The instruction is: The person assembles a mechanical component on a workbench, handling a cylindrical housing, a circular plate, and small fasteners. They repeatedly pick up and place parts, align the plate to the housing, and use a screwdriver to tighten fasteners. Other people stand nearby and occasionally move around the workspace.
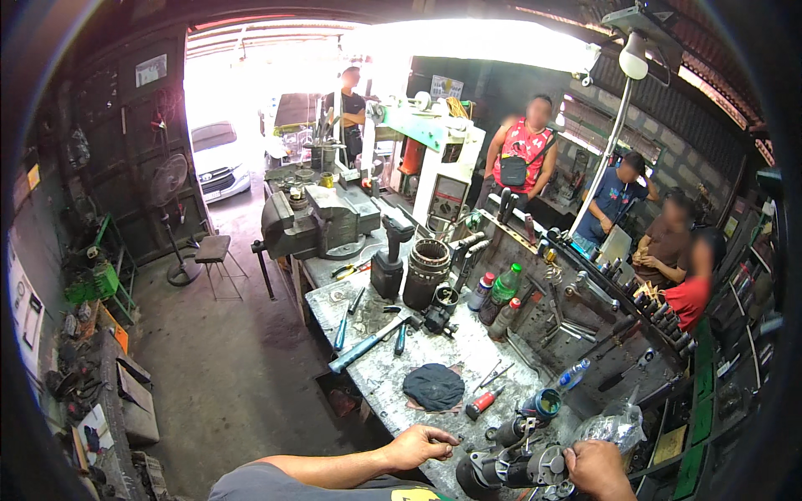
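Observation:
At the bench's near edge lies a starter motor (510,469), a dark metal body with a lighter round end. My right hand (598,469) is closed at that end, its thumb against the metal and its other fingers mostly hidden. To the left of the motor, my left hand (422,447) has thumb and index finger apart, with nothing visible between them. Beyond it are a folded dark cloth (433,387) and a small red cylindrical tool (484,404). A blue-rimmed can (545,404) stands just past the motor, near a clear plastic bag (610,427).
A hammer (369,341), a cordless impact wrench (389,259), a ribbed metal cylinder (427,274) and several bottles (505,285) occupy the bench. A large vise (322,219) sits at its far end. An upright tool board (576,309) borders the right. Several people are beyond it.

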Demonstrator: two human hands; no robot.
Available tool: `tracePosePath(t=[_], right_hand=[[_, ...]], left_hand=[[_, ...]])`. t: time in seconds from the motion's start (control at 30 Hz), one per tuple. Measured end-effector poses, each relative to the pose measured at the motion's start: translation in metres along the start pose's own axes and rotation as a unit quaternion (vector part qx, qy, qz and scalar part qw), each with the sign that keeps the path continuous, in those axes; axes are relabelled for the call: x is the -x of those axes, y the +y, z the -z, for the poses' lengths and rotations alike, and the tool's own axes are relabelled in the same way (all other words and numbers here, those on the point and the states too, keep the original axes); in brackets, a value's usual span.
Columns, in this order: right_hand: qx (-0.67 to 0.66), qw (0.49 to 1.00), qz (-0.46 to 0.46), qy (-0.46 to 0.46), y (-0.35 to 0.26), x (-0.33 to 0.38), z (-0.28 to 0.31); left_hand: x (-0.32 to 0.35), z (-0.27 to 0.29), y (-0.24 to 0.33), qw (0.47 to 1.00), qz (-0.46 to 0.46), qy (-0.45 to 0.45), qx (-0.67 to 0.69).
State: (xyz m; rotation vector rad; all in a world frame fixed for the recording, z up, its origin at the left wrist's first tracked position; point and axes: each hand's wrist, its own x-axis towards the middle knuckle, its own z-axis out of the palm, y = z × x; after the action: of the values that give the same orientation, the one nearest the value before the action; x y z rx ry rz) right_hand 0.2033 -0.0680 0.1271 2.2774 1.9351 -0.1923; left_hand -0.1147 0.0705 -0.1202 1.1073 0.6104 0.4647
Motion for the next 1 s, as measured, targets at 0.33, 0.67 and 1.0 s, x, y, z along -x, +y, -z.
tracePosePath(t=[0.33,0.67,1.0], right_hand=[[-0.047,0.992,-0.057,-0.102,0.004,-0.004,0.006],[-0.044,0.996,0.036,0.075,0.026,-0.005,-0.030],[-0.293,0.921,0.191,0.169,-0.042,0.059,-0.038]], left_hand=[[0.004,0.001,0.006,0.998,-0.001,0.013,-0.065],[0.015,-0.031,0.030,0.998,-0.023,0.021,0.063],[0.001,-0.092,0.065,0.970,-0.022,-0.203,0.129]])
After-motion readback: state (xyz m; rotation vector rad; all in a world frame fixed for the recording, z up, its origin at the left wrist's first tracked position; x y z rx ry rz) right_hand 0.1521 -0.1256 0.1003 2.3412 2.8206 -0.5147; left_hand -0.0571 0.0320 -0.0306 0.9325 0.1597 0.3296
